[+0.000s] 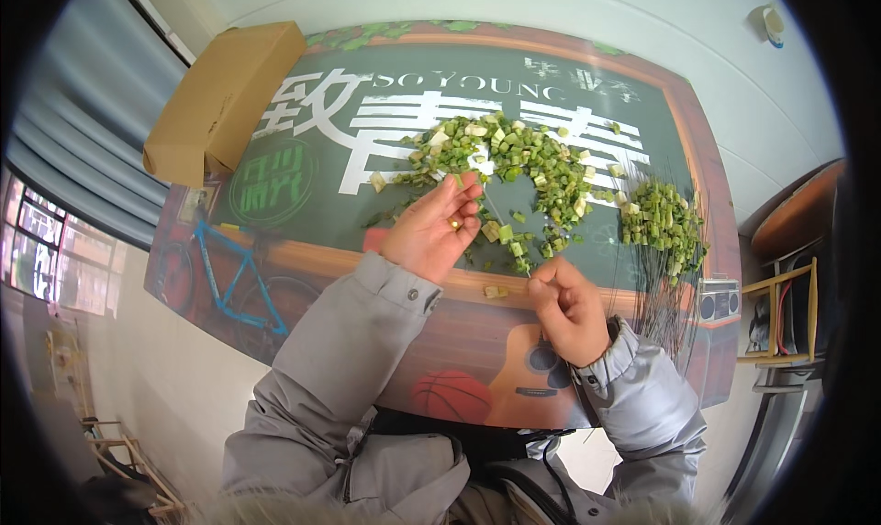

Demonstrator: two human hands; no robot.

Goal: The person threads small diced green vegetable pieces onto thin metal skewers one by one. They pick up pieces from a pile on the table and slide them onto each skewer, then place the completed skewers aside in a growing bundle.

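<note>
Your left hand (431, 231) holds a small green piece (459, 182) pinched at its fingertips, just above the near edge of the scattered pile of green and pale foam pieces (514, 158) that spreads across the middle of the bench (303, 250). The hand lies palm up, fingers curled together around the piece, with a ring showing on one finger.

Your right hand (569, 309) is closed in a loose fist near the front of the bench, and a thin wire (505, 231) appears to run from its fingers up toward the left hand; the wire is too fine to follow surely. A few green pieces (514, 245) lie along that line, and one pale piece (496, 292) sits just left of the right hand.

To the right, a tighter heap of green pieces (663, 220) rests on a bundle of thin dark wires (665, 305) that fans toward the bench's near edge. A brown cardboard box (223, 98) sits on the far left corner, well apart from your hands. The bench top carries a printed picture with a bicycle, a guitar and a basketball. A wooden chair (789, 305) stands beyond the right side.
</note>
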